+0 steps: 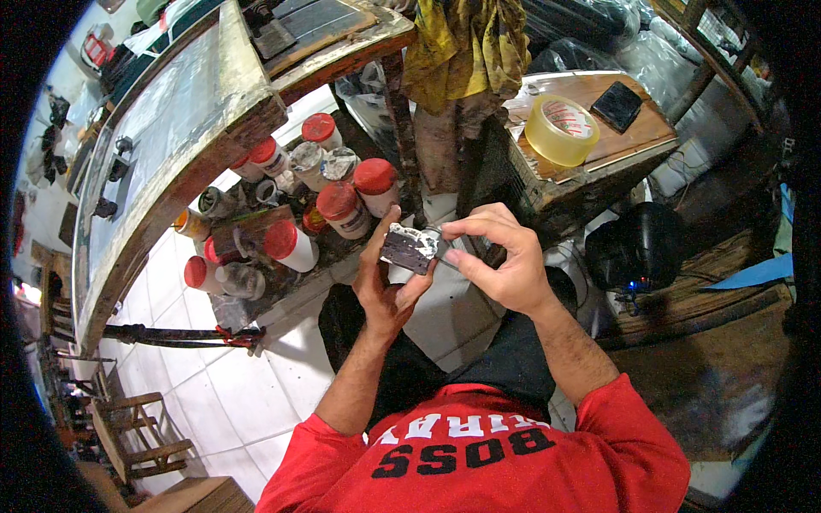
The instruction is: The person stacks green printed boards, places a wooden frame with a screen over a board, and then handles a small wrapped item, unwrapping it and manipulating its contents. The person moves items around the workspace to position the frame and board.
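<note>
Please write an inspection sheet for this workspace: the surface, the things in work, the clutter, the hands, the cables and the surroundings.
Surface: white tiled floor; small wooden table on the right.
Job's things: small dark, paint-smeared block, held between both hands.
Clutter: red-lidded white plastic jars crowded under the worn wooden workbench; roll of clear yellowish tape and flat black case on the table.
Grippers: left hand cradles the block from below; right hand pinches its right edge.
Cables: nothing seen.
Surroundings: yellow stained cloth hanging, black round object, wooden chairs.
</note>
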Available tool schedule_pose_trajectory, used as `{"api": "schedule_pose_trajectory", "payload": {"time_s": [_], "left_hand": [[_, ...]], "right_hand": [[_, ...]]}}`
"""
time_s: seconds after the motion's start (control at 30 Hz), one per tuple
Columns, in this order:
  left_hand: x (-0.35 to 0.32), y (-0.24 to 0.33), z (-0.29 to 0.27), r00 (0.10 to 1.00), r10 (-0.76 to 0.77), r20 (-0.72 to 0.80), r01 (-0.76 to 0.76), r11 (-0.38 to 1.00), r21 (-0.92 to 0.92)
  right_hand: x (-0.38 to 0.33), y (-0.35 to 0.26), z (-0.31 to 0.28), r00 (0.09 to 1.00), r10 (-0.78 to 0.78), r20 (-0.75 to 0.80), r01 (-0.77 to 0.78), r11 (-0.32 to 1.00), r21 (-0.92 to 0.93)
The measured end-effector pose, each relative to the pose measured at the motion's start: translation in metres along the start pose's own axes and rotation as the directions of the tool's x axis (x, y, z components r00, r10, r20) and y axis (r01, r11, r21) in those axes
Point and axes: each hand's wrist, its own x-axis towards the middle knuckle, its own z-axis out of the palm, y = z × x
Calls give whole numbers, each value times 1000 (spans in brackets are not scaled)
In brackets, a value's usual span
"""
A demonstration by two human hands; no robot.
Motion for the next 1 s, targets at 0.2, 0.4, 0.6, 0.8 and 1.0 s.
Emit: {"api": "schedule_pose_trajectory", "payload": {"time_s": [0.2, 0.4, 0.6, 0.8, 1.0], "left_hand": [[-4, 1, 5, 1000, -23, 6, 23, 999, -25], [-3, 8, 2, 998, -15, 64, 9, 996, 84], [3, 14, -4, 987, 12, 161, -44, 980, 195], [4, 13, -7, 976, -15, 216, -50, 956, 290], [-3, 12, -7, 972, -36, 232, -48, 937, 347]], "right_hand": [[0, -7, -4, 988, -152, -2, 148, 966, -211], [3, -4, -11, 982, -185, 46, 190, 940, -282], [1, 4, -9, 982, -185, 39, 189, 951, -244], [-3, 15, -1, 989, -142, 50, 150, 962, -229], [-10, 24, 5, 995, -79, 64, 92, 966, -242]]}}
